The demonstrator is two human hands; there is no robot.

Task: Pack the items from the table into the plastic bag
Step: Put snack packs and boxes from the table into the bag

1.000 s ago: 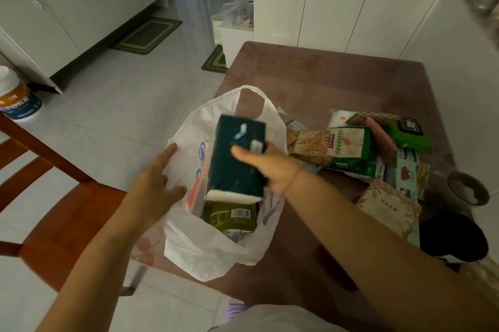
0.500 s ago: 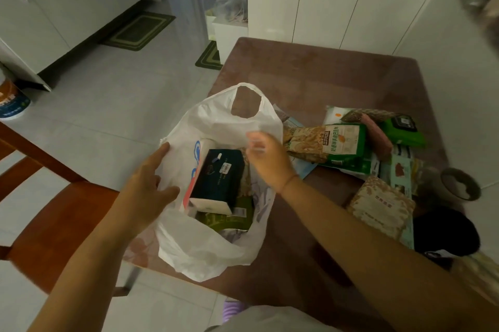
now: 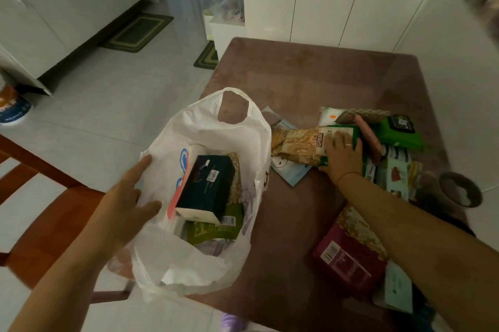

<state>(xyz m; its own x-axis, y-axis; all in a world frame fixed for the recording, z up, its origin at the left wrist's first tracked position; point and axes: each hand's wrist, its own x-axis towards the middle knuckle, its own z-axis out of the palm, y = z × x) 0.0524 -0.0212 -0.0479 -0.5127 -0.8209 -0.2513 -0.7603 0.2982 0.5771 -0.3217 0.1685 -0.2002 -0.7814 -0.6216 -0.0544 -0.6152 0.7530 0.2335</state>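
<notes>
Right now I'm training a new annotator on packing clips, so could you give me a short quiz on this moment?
1. True or false: the dark blue tissue pack lies inside the plastic bag.
2. The right hand: A rests flat on the tan-and-green packet; B reaches into the bag; C holds the tissue pack.
3. Which hand touches the bag's side?
Key: 1 true; 2 A; 3 the left hand.
</notes>
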